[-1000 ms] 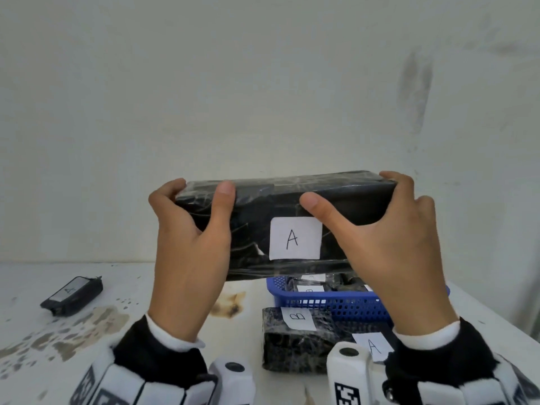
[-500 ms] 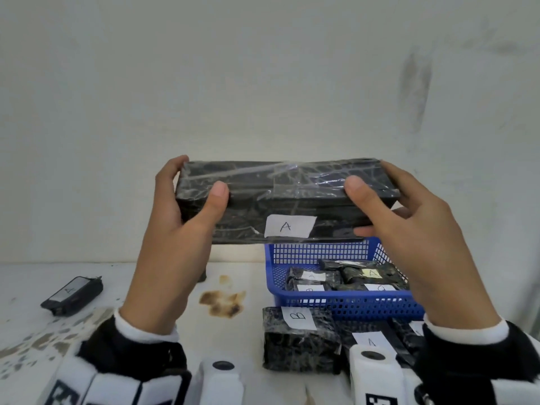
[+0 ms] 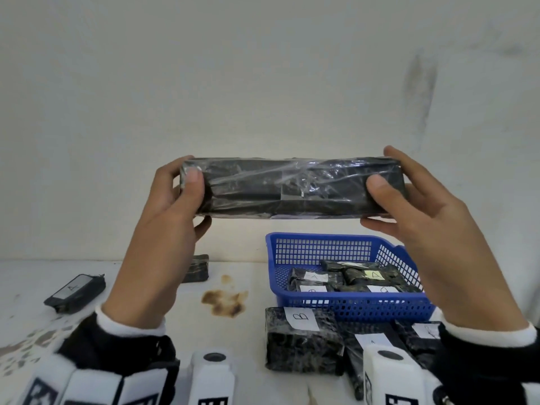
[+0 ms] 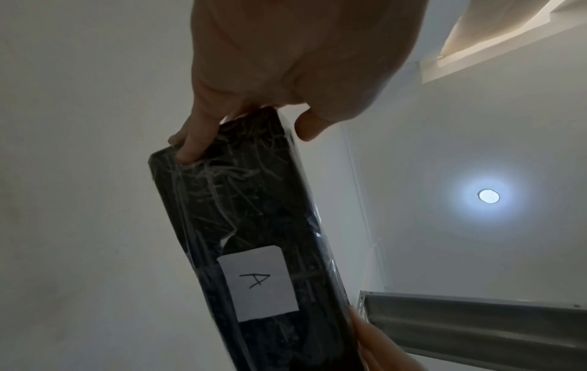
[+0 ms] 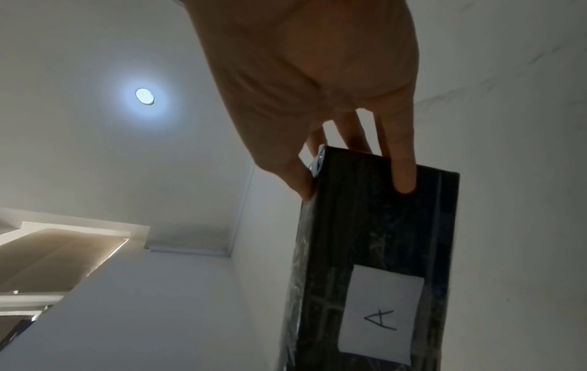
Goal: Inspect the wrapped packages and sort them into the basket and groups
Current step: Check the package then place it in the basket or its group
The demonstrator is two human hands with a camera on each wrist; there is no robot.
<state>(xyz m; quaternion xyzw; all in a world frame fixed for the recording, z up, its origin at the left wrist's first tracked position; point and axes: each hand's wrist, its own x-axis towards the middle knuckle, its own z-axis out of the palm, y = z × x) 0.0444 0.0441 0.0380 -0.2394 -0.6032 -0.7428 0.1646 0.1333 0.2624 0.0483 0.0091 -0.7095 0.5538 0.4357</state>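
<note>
A long black package [image 3: 292,187] wrapped in clear film is held up level in front of the wall, above the table. My left hand [image 3: 178,194] grips its left end and my right hand [image 3: 409,194] grips its right end, thumbs on the near face. Its white "A" label [image 4: 258,282] faces downward, seen on the package [image 4: 241,226] in the left wrist view and as the label [image 5: 379,318] in the right wrist view. Below, the blue basket [image 3: 318,249] holds several small labelled black packages.
In front of the basket lie a black package labelled B [image 3: 302,340] and other labelled ones [image 3: 377,349]. A small package [image 3: 74,292] lies at the far left, another [image 3: 197,268] near the wall. A brown stain [image 3: 225,301] marks the white table.
Both hands have rotated the long package, turning its "A" label from facing me to the underside, and raised it slightly; the basket below has come into fuller view.
</note>
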